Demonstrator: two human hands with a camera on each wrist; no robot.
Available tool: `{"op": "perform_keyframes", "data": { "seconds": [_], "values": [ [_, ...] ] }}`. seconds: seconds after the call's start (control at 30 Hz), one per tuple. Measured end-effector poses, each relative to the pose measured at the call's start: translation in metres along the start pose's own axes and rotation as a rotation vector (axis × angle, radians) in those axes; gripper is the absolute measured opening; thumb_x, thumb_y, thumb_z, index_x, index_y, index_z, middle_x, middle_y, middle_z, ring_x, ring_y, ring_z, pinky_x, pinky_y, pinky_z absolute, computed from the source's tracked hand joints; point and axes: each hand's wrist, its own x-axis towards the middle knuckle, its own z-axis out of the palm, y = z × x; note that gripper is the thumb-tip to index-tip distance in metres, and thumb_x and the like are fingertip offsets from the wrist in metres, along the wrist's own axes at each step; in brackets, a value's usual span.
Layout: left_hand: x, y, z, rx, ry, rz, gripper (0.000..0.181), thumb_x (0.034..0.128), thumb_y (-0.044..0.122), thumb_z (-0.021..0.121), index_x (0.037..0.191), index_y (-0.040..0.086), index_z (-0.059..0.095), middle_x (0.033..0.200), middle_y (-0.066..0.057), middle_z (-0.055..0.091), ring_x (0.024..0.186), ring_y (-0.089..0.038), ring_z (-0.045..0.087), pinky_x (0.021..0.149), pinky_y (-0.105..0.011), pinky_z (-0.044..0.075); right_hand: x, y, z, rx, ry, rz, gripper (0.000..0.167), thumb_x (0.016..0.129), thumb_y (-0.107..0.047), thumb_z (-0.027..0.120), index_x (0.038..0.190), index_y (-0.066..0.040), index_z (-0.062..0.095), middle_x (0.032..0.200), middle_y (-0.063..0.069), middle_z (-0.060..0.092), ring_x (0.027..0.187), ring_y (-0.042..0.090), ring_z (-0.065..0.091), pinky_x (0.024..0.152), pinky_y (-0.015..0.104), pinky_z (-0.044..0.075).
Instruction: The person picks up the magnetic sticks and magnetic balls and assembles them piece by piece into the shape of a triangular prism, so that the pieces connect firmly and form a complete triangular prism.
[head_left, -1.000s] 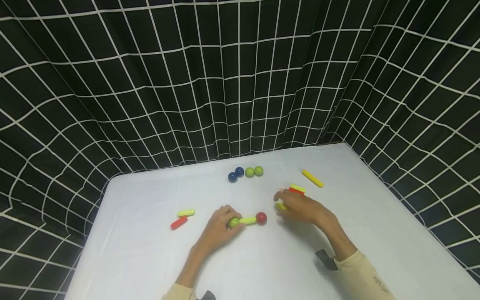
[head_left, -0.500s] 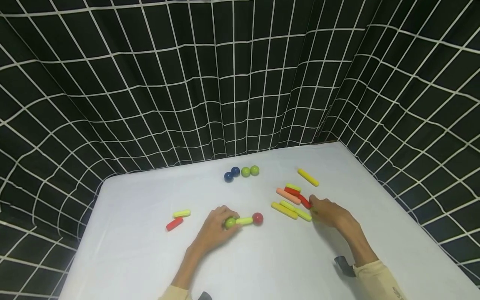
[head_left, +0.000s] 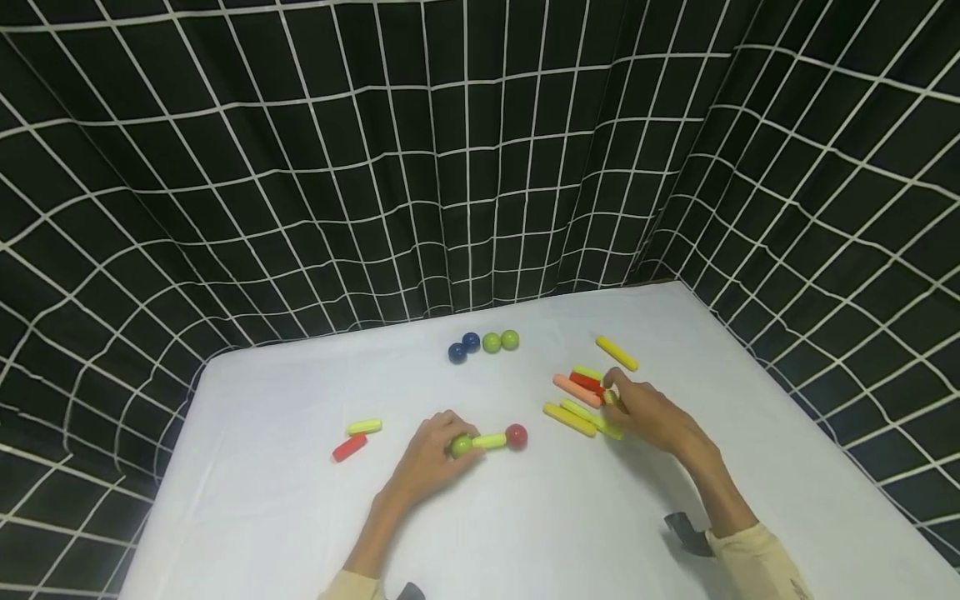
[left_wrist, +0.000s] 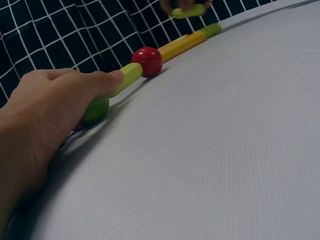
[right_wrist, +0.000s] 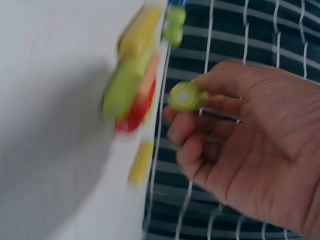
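My left hand point(head_left: 431, 457) grips a green ball point(head_left: 461, 446) on the white table. A short lime-yellow stick point(head_left: 491, 441) joins that ball to a red ball point(head_left: 517, 436) at its far end. Over the right-hand pile, my right hand point(head_left: 656, 415) pinches a short lime stick point(right_wrist: 184, 97) between thumb and fingers, its round end toward the right wrist camera. In the left wrist view this stick point(left_wrist: 188, 11) is raised off the table. Below it lie a salmon stick point(head_left: 577, 391), a red stick point(head_left: 585, 382) and a yellow stick point(head_left: 570, 420), among other lime ones.
Two blue balls point(head_left: 457, 353) and two green balls point(head_left: 491, 342) sit near the table's back edge. A yellow stick point(head_left: 617, 353) lies at the back right. On the left are a red stick point(head_left: 349, 447) and a lime stick point(head_left: 364, 427). Black gridded curtains point(head_left: 465, 167) surround the table.
My right hand passed rightward over the pile to its right end, then came slightly back left with a lime stick pinched. My left hand has kept its grip on the green ball.
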Motion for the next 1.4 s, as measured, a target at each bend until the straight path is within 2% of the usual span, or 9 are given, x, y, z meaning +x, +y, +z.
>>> {"op": "perform_keyframes", "data": {
  "seconds": [0.13,0.27,0.37,0.63,0.9,1.03,1.13,1.2,1.4],
  "values": [
    [-0.002,-0.002,-0.001,0.016,0.012,0.026,0.028,0.0887,0.039,0.083,0.112,0.025,0.077,0.098,0.014,0.065,0.087,-0.001,0.051,0.085,-0.026,0.047,0.024,-0.026,0.020,0.239,0.043,-0.096,0.032,0.096,-0.007,0.063,0.126,-0.002,0.050,0.084,0.006,0.057,0.071,0.015,0.050,0.061,0.023,0.043],
    [-0.002,-0.003,-0.001,0.024,0.015,0.035,0.028,0.0885,0.040,0.083,0.112,0.026,0.077,0.097,0.015,0.065,0.087,0.000,0.051,0.084,-0.025,0.047,0.049,-0.052,0.044,0.384,0.025,-0.049,0.033,0.096,-0.008,0.064,0.125,-0.004,0.051,0.086,0.008,0.062,0.070,0.016,0.054,0.062,0.024,0.047],
    [-0.001,-0.003,0.001,0.016,0.009,0.028,0.027,0.0898,0.040,0.081,0.112,0.027,0.076,0.098,0.016,0.065,0.087,0.000,0.051,0.084,-0.025,0.047,0.062,-0.068,0.055,0.400,0.009,0.007,0.033,0.096,-0.009,0.065,0.126,-0.005,0.052,0.081,0.007,0.062,0.065,0.016,0.055,0.059,0.025,0.046],
    [0.000,-0.002,0.004,0.018,0.019,0.049,0.026,0.0903,0.039,0.081,0.111,0.025,0.076,0.097,0.014,0.065,0.085,0.000,0.050,0.083,-0.025,0.046,0.075,-0.082,0.068,0.244,-0.054,0.085,0.030,0.096,-0.014,0.070,0.124,-0.008,0.061,0.083,0.006,0.062,0.072,0.017,0.057,0.064,0.025,0.048],
    [0.000,-0.002,0.003,0.018,0.019,0.025,0.028,0.0908,0.044,0.080,0.113,0.027,0.075,0.099,0.016,0.063,0.087,-0.001,0.051,0.082,-0.023,0.046,0.082,-0.088,0.057,0.160,-0.031,0.109,0.031,0.099,-0.017,0.068,0.128,-0.009,0.062,0.093,0.009,0.067,0.076,0.022,0.061,0.065,0.029,0.053],
    [0.000,-0.002,0.001,0.016,0.001,0.006,0.025,0.0931,0.041,0.078,0.114,0.027,0.074,0.098,0.016,0.062,0.087,-0.001,0.050,0.083,-0.024,0.046,0.105,-0.083,0.046,0.121,0.053,0.053,0.038,0.102,-0.012,0.063,0.139,-0.006,0.059,0.125,0.015,0.067,0.108,0.030,0.067,0.095,0.043,0.060],
    [0.000,-0.002,0.000,0.015,-0.003,0.006,0.023,0.0936,0.038,0.078,0.113,0.026,0.075,0.097,0.015,0.062,0.086,-0.002,0.050,0.083,-0.024,0.046,0.123,-0.077,0.041,0.039,0.085,-0.016,0.050,0.103,-0.007,0.059,0.152,-0.007,0.049,0.156,0.015,0.051,0.143,0.036,0.052,0.120,0.053,0.044],
    [0.001,-0.003,0.000,0.014,0.000,0.011,0.022,0.0931,0.036,0.078,0.112,0.025,0.075,0.096,0.014,0.062,0.086,-0.002,0.050,0.084,-0.025,0.046,0.133,-0.074,0.038,-0.027,0.053,-0.045,0.058,0.102,-0.005,0.060,0.157,-0.011,0.043,0.163,0.014,0.043,0.151,0.039,0.043,0.123,0.056,0.039],
    [0.000,-0.003,0.000,0.017,0.002,0.013,0.022,0.0923,0.035,0.079,0.111,0.025,0.075,0.095,0.015,0.061,0.085,-0.001,0.050,0.082,-0.024,0.046,0.143,-0.076,0.041,-0.123,-0.014,-0.034,0.047,0.099,-0.006,0.063,0.145,-0.010,0.054,0.128,0.014,0.056,0.119,0.034,0.057,0.107,0.051,0.052]
  ]
}}
